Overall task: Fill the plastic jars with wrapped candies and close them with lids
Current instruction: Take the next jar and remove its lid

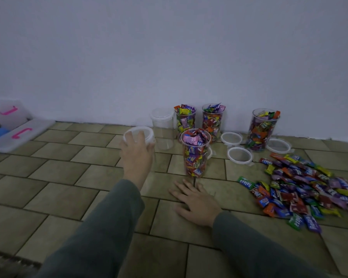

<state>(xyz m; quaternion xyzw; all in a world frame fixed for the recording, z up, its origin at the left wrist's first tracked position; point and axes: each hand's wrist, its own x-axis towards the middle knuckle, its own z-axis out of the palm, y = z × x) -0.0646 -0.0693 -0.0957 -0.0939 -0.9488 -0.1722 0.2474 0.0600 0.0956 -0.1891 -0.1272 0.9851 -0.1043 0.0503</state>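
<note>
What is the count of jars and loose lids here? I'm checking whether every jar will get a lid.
Jars filled with candies: 4
Empty jars: 2, one held by the left hand, one standing by the wall
Loose lids on the floor: 3
Total: 9

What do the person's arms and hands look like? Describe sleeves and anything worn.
Both arms wear long, plain grey-green sleeves of soft-looking fabric, ending at the wrists. The left hand and right hand are bare: no gloves, rings, watch or bracelets show. The sleeves carry no visible markings or logos.
</note>
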